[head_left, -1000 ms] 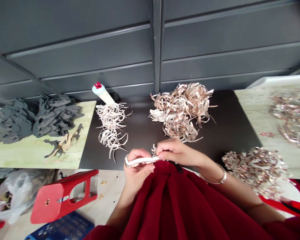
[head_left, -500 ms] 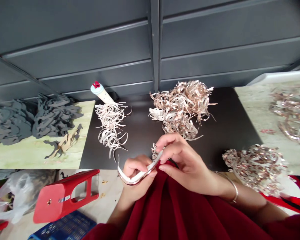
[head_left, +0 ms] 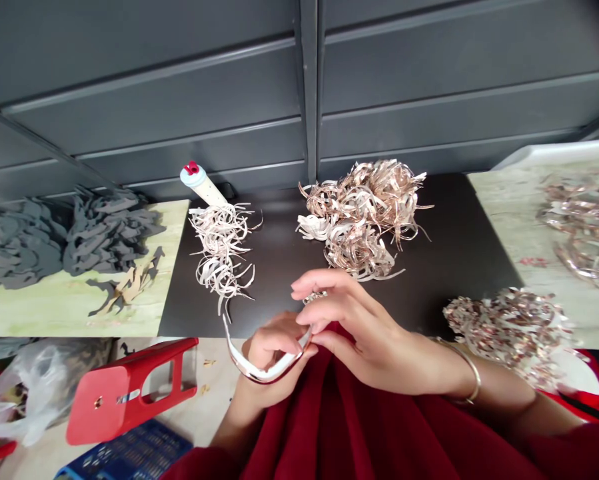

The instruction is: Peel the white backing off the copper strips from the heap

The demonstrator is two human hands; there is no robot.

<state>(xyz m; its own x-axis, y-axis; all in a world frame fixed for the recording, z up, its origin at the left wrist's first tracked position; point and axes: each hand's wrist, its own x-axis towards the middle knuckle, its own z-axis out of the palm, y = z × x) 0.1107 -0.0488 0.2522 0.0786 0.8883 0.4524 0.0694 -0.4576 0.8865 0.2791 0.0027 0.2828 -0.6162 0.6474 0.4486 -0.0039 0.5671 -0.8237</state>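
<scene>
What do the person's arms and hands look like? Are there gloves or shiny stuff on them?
No gloves: the left hand and right hand are both bare. A thin, shiny, gold-looking bangle circles the right wrist. The forearms are bare too, and dark red sleeves show further up, near the picture's bottom edge.

The left hand (head_left: 269, 343) curls closed in a pinch, its forearm (head_left: 234, 417) slanting up from below the grip. Just right of the grip, the right hand (head_left: 366, 333) arches, fingers above its thumb, wrist (head_left: 454, 370) farther right.
</scene>
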